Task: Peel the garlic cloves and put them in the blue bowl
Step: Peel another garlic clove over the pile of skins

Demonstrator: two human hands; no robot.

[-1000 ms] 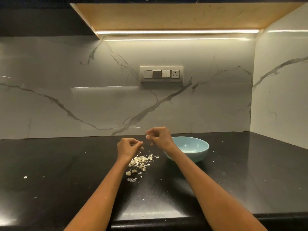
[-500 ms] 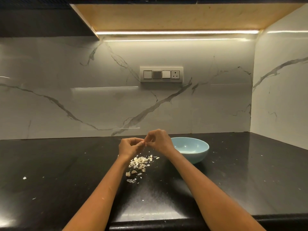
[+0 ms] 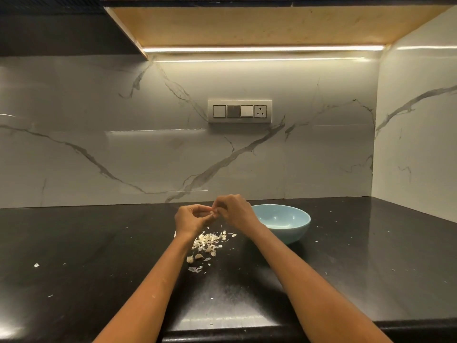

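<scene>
My left hand (image 3: 192, 219) and my right hand (image 3: 235, 211) meet above the black counter, fingertips together around a small pale garlic clove (image 3: 212, 212). Both hands pinch it; most of the clove is hidden by the fingers. Below the hands lies a heap of garlic cloves and loose skins (image 3: 207, 242). The blue bowl (image 3: 289, 229) stands just right of my right wrist; what lies inside it cannot be made out.
The black counter (image 3: 99, 256) carries scattered skin flakes, one at the far left (image 3: 36, 265). A marble wall with a switch panel (image 3: 239, 111) closes the back, and a side wall closes the right. The counter's front edge runs along the bottom.
My hands were slightly apart a second ago, the right one holding a pale bit. They have come together and now both pinch the clove.
</scene>
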